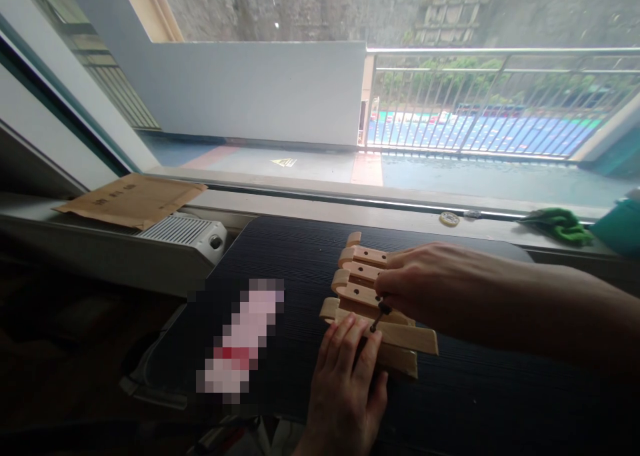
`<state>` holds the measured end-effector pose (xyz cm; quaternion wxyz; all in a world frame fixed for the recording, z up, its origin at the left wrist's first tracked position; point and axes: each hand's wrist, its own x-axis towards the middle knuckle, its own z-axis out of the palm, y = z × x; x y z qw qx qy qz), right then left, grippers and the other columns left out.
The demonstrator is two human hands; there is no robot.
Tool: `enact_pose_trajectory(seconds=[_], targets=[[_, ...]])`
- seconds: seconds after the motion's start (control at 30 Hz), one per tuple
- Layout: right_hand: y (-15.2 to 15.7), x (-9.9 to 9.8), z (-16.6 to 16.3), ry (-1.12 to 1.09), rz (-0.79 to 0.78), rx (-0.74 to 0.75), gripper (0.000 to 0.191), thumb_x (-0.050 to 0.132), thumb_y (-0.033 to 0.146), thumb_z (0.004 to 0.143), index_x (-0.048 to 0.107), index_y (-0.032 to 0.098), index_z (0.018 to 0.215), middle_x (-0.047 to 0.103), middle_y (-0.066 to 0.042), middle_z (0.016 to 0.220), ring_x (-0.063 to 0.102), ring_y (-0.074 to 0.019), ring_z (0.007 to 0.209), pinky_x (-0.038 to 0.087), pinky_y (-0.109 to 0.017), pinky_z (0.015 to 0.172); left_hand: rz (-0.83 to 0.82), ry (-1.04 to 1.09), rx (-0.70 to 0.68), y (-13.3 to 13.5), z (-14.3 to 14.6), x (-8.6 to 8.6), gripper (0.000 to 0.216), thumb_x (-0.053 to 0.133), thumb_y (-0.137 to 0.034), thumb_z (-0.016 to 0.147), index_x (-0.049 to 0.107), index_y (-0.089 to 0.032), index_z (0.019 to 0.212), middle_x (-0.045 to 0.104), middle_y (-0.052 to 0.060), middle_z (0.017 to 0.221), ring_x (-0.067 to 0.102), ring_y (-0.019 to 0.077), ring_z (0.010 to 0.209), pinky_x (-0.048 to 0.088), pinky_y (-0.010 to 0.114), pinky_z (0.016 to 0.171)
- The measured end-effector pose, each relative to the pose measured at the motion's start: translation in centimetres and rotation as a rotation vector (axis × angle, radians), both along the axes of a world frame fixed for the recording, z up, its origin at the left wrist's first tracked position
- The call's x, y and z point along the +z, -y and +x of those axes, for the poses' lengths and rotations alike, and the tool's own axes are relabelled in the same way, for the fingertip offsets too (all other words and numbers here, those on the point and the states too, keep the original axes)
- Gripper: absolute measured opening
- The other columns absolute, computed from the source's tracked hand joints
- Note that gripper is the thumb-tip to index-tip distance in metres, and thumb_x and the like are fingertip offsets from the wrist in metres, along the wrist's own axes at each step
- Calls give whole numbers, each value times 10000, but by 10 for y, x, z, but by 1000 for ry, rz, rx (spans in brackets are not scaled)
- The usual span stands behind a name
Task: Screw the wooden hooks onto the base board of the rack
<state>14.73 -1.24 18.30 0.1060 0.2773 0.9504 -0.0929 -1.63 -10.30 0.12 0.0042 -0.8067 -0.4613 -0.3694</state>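
Left hand (345, 383): flat, fingers spread and straight, pressing near end of wooden pieces (360, 273), gripping nothing.
Right hand (425, 286): curled, fingertips pinched on small dark screw (379, 316), held against top of wood.
Wooden pieces: hooked ends, fanned stack, middle of dark mat (280, 256).
Green cloth (557, 224): window ledge, beyond mat's far right corner.

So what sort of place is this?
Likely a makeshift workbench by a window: a dark ribbed table top along the sill, a balcony railing outside, and wooden hook pieces under the left hand, a black screw in the right hand.
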Motion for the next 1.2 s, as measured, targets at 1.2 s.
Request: enact_pose_trajectory(seconds=[1.2], targets=[[17, 11, -16, 16, 52, -64, 183, 455, 119, 811, 635, 150, 813, 667, -55, 815, 584, -156, 745, 341, -261, 612, 18, -96, -21, 4, -2, -6, 450, 546, -116, 826, 459, -162, 1265, 485, 125, 1328, 382, 284, 1303, 386, 539, 1046]])
